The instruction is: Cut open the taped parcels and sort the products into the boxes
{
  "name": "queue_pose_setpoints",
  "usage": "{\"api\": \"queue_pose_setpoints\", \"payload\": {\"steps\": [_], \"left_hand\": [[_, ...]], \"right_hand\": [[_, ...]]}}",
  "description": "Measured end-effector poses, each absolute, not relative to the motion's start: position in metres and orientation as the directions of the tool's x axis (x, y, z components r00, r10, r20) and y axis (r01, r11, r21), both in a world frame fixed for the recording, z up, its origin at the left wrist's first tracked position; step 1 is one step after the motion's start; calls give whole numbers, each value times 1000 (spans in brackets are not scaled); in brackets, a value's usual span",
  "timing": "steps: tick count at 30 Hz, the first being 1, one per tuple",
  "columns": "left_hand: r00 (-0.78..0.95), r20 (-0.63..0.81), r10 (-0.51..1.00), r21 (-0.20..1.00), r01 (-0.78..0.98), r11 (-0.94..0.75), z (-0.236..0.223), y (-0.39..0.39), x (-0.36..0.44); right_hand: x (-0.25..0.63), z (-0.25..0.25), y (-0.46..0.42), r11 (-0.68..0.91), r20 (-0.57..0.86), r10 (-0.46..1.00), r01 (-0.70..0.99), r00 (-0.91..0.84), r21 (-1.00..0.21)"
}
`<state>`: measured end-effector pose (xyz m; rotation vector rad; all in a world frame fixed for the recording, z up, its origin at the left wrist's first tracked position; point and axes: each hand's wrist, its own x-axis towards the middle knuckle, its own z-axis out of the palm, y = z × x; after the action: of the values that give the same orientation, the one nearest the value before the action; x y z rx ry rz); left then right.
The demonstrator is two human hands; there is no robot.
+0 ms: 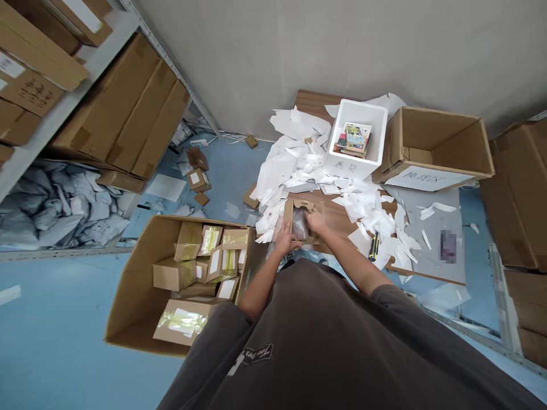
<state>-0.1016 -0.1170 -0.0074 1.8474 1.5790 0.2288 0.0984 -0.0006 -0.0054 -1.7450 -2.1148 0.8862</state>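
Observation:
A small opened cardboard box (301, 206) lies on the wooden table (315, 103) right in front of me, with something in grey wrapping (299, 224) inside it. My left hand (284, 240) grips the box's near left edge, fingers curled round it. My right hand (317, 222) rests on the box's right side, fingers bent onto the wrapped thing. A yellow-and-black utility knife (374, 246) lies on the table to the right of my right forearm.
Torn white paper (294, 156) covers the table. A white foam box (358, 139) with colourful packs and an empty open carton (433, 149) stand behind. A large carton (141, 296) of small parcels sits on the floor left. Shelves of cartons (123, 114) line the left; more boxes right.

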Motion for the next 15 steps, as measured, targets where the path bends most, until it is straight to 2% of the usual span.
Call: {"api": "queue_pose_setpoints", "payload": {"steps": [4,7,9,12,15], "left_hand": [[241,-254,936,624,781,-32,-13,-122,-100],[218,-238,946,642,766,-14,-18,-124,-99],[193,-241,951,655,756,13,-21,-125,-98],[172,-247,954,683,729,46,-25,-127,-97],[151,-237,960,716,695,67,-30,-133,-93]], "right_hand": [[102,5,19,273,-279,856,839,-435,-470],[99,15,33,277,-420,793,875,-442,-397],[93,20,35,261,-412,804,877,-428,-403],[81,22,21,166,-332,873,857,-358,-487],[69,16,-4,-66,-457,863,846,-217,-528]]}}
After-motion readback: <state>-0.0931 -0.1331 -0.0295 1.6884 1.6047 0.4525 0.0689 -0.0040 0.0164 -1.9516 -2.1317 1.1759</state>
